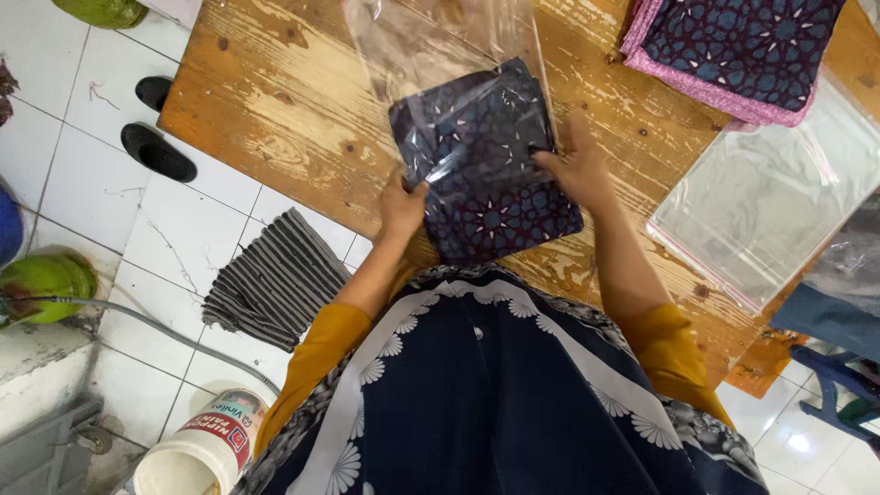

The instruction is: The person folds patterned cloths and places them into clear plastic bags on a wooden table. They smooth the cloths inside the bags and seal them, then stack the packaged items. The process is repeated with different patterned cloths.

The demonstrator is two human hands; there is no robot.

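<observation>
A folded dark blue patterned cloth [490,174] lies at the near edge of the wooden counter [275,101], partly inside a clear plastic sleeve [431,41] that extends away from me. A stack of clear sleeves with a pink edge strip [765,197] lies to the right; a second folded cloth with pink trim [733,50] sits at the far right corner, cut off by the frame. On the floor, lower left, stands a white round tub with a red label [206,445]. My left hand [401,206] grips the cloth's near left edge, fingers clamped on it. My right hand [577,170] presses flat on the right side, fingers spread apart. Glare on the sleeve obscures its opening
</observation>
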